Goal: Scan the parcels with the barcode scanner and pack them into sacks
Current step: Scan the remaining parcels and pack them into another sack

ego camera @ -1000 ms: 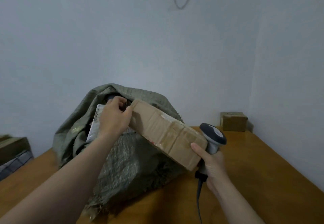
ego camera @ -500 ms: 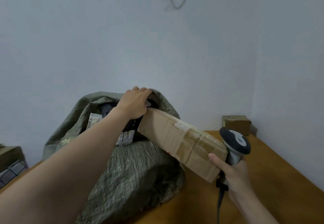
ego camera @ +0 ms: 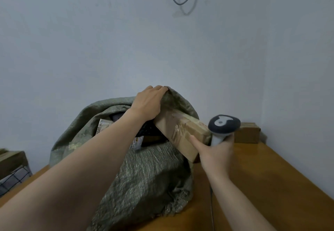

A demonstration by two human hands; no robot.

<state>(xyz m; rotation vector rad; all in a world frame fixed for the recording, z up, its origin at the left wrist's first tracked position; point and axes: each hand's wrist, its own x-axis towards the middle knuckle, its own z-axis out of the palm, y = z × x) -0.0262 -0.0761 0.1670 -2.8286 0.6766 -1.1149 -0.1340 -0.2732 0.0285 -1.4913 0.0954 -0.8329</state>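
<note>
Parcel [ego camera: 182, 134] beside scanner [ego camera: 224, 124], left hand [ego camera: 148, 104] gripping sack [ego camera: 148, 176]

The far end of the cardboard parcel [ego camera: 180, 133] is lost inside the woven sack [ego camera: 148, 176], covered by the left hand [ego camera: 148, 104], whose fingertips vanish over the sack's rim. The head of the barcode scanner [ego camera: 223, 124] is blurred, its grip buried in the right hand [ego camera: 216, 153]; it masks the left side of a small box [ego camera: 247, 133] at the far right. Print on the packets [ego camera: 103, 125] inside the sack is too small to read. A carton [ego camera: 10, 160] and checked cloth [ego camera: 14, 180] are cut by the left edge, a cable loop [ego camera: 180, 4] by the top.
</note>
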